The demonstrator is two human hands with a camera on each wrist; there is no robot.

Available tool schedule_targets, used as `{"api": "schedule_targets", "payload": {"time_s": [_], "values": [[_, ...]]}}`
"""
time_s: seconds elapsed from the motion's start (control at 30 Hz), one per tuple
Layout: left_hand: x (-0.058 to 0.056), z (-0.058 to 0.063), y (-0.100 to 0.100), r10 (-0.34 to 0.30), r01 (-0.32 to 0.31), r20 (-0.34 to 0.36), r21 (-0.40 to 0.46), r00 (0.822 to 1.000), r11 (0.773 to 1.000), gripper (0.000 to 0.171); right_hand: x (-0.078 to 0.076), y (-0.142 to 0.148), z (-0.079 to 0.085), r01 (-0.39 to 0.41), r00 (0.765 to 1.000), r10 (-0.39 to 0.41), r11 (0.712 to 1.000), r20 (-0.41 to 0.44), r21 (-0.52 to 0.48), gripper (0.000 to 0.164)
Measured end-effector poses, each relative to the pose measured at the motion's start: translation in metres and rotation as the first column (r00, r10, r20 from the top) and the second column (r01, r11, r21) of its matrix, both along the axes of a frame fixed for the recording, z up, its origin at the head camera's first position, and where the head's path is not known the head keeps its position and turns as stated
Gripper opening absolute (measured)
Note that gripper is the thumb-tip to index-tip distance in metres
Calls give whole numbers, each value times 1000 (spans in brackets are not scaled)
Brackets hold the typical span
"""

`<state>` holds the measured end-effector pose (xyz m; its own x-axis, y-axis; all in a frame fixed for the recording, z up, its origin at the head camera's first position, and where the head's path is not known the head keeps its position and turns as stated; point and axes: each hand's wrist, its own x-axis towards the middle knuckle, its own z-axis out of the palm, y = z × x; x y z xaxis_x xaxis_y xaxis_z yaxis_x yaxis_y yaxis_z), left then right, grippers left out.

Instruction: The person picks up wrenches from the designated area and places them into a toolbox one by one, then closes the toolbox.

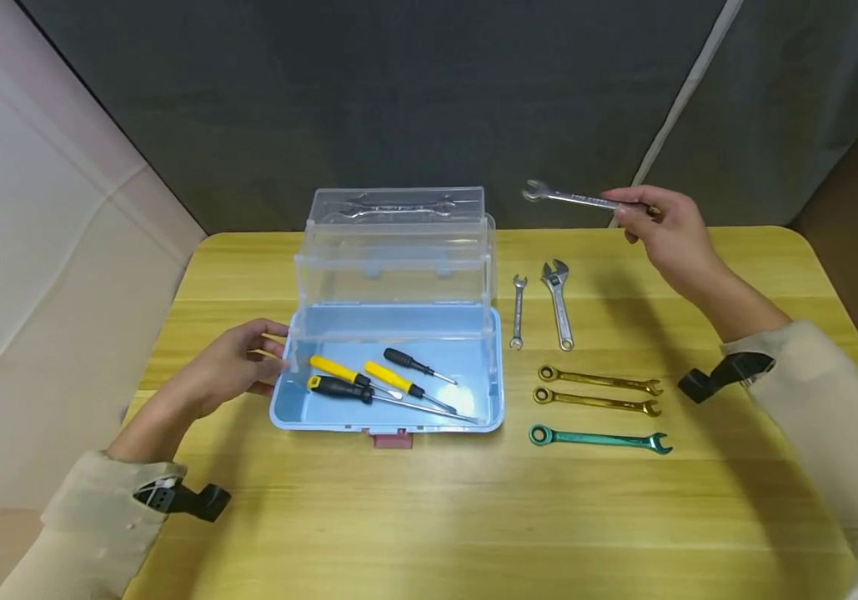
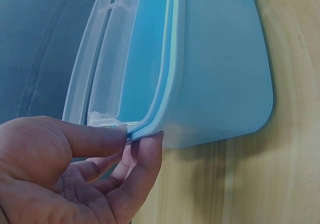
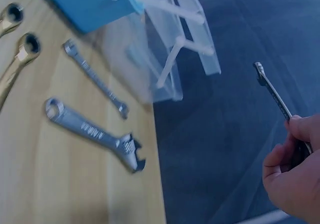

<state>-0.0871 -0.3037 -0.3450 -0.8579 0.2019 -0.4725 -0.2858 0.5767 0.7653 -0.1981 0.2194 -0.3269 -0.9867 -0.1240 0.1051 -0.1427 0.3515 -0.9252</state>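
My left hand (image 1: 237,367) pinches the rim of the blue toolbox (image 2: 220,69) at its left side, thumb on top and fingers below. Clear trays (image 1: 391,283) stand raised over the box's back. In the upper one lies an open-end wrench (image 1: 398,208). Several screwdrivers (image 1: 334,389) with yellow or black handles lie on the box floor. My right hand (image 1: 669,229) holds a silver wrench (image 1: 574,198) by one end, raised above the table's back edge, its open jaw pointing left. In the right wrist view, that wrench (image 3: 274,93) is clear of the trays.
Right of the box lie a small silver wrench (image 1: 518,312) and an adjustable wrench (image 1: 559,304). Nearer the front are two gold ratchet wrenches (image 1: 597,380) and a green one (image 1: 597,438). A dark curtain (image 1: 398,100) hangs behind the wooden table (image 1: 429,517).
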Motion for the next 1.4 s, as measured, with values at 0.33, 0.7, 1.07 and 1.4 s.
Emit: {"api": "schedule_targets", "payload": {"time_s": [0.33, 0.7, 1.07, 1.4], "values": [[0, 1, 0, 1, -1, 3, 1, 1000, 1000, 51, -19, -37, 23, -96, 995, 96, 995, -7, 5, 31], [0, 0, -3, 7, -7, 6, 4, 1000, 1000, 51, -43, -79, 49, -184, 983, 178, 973, 50, 137, 30], [1, -1, -3, 10, -10, 3, 2, 1000, 1000, 51, -59, -121, 56, -309, 949, 276, 910, 152, 276, 30], [1, 0, -2, 4, -4, 5, 5, 1000, 1000, 50, -69, -144, 49, -359, 924, 288, 880, 251, 312, 30]]}}
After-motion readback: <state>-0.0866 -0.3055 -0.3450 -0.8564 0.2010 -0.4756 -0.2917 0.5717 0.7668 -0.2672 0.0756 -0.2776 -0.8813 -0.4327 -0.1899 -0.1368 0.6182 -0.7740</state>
